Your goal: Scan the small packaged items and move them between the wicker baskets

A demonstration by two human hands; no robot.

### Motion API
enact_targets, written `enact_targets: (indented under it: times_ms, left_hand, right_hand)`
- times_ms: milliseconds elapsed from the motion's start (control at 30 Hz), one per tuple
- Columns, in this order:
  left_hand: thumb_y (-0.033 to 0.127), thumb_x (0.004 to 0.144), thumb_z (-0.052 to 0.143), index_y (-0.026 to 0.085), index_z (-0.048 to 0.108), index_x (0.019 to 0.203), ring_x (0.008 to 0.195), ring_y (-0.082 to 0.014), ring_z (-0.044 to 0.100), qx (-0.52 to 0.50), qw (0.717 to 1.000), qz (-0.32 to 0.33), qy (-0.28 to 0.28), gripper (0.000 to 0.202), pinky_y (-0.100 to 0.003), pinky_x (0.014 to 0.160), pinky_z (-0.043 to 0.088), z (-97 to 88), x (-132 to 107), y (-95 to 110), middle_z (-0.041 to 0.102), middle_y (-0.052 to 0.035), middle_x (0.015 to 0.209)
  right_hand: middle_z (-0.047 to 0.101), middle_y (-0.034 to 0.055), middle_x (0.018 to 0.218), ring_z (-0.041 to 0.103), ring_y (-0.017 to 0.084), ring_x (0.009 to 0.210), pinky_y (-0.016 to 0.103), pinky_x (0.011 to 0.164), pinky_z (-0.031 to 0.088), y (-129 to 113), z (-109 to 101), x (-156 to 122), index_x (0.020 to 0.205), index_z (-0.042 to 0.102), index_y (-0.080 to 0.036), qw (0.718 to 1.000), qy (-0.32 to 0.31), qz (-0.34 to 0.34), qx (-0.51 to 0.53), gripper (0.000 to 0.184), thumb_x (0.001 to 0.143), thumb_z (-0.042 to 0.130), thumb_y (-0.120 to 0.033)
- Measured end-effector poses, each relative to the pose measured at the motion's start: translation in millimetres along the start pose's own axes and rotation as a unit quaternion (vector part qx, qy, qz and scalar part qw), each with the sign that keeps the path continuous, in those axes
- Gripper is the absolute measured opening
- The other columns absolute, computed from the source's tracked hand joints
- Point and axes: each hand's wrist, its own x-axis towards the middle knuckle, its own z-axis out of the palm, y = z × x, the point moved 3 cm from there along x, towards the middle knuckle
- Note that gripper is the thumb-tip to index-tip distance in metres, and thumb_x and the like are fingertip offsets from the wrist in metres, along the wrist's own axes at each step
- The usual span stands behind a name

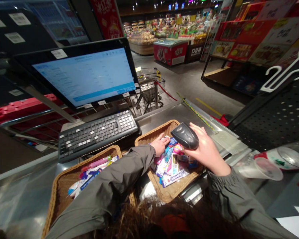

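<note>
Checkout counter (pixel 164 114): right hand (pixel 206 150) curls its fingers round a black scanner (pixel 185 135), likely light, rigid, best held by its rear, at 1 o'clock over a wicker basket (pixel 165 192); at 11, left hand (pixel 160 145), fingers spread, any pinch unclear, meets slippery-looking packets (pixel 174 177), best lifted by edges.

Metal counter (pixel 169 111), nicely loaded!
Carrying a wicker basket (pixel 164 192) on the right, second basket (pixel 64 184) just left, keyboard (pixel 99 133) close behind, yellow tape (pixel 199 115) farther out.
</note>
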Motion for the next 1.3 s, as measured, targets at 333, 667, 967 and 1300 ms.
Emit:
enact_targets:
  times_ms: [333,667,967,1300]
  left_hand:
    - [0.015,0.095,0.039,0.022,0.075,0.104,0.144,-0.0238,0.037,0.068,0.993,0.096,0.024,0.037,-0.050,0.126,0.012,-16.9,11,28,0.055,-0.0056,0.145]
    - [0.019,0.094,0.050,0.021,0.074,0.087,0.143,-0.0272,0.037,-0.003,0.987,-0.098,0.128,0.025,-0.063,0.122,-0.002,-95.9,-36,-12,0.059,-0.0063,0.140]
    - [0.030,0.087,0.061,0.023,0.067,0.090,0.144,-0.0296,0.038,0.054,0.906,-0.223,0.355,0.010,-0.061,0.119,0.012,-204.6,-170,-21,0.058,-0.0096,0.141]
    - [0.026,0.081,0.061,0.021,0.065,0.085,0.143,-0.0309,0.039,0.130,0.846,-0.328,0.400,0.008,-0.058,0.121,0.008,-242.1,-262,-2,0.058,-0.0102,0.140]
  right_hand:
    - [0.061,0.0190,0.133,0.049,0.041,0.134,0.070,0.113,0.026,-3,-2,1,0.124,0.058,-0.019,1.000,0.008,-0.004,0.001,0.056,0.073,0.071,-0.040]
    - [0.060,0.0212,0.133,0.048,0.040,0.135,0.069,0.114,0.027,-2,-8,-3,0.126,0.056,-0.017,1.000,0.020,-0.002,-0.011,0.057,0.075,0.069,-0.039]
    - [0.060,0.0175,0.132,0.046,0.040,0.137,0.071,0.112,0.028,-60,-14,7,0.123,0.056,-0.021,0.993,0.031,-0.118,-0.002,0.048,0.079,0.066,-0.037]
    - [0.056,0.0165,0.134,0.036,0.040,0.142,0.071,0.114,0.025,-161,-8,13,0.124,0.056,-0.021,0.964,0.009,-0.264,0.010,0.049,0.076,0.063,-0.027]
